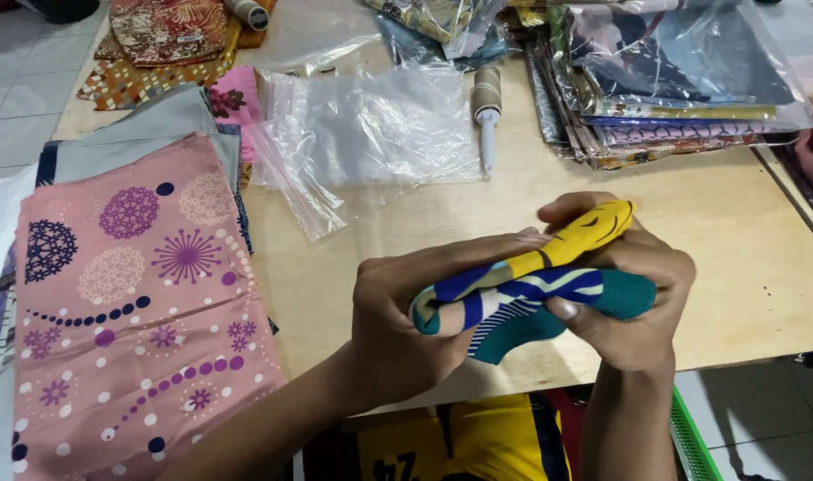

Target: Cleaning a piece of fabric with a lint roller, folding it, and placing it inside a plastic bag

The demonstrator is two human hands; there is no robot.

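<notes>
Both hands grip one rolled, folded cloth (513,298) patterned in yellow, blue, teal and white, held above the front edge of the wooden table (745,267). My left hand (406,325) wraps the cloth's left end from below and behind. My right hand (642,294) clasps its right end, thumb pressed on the teal part, fingers over the yellow part.
A pink cloth (135,312) with purple flower and dot prints lies on a pile at the left. Clear plastic bags (362,134) lie in the middle, a lint roller (487,111) beside them. Bagged folded cloths (674,80) are stacked at the back right.
</notes>
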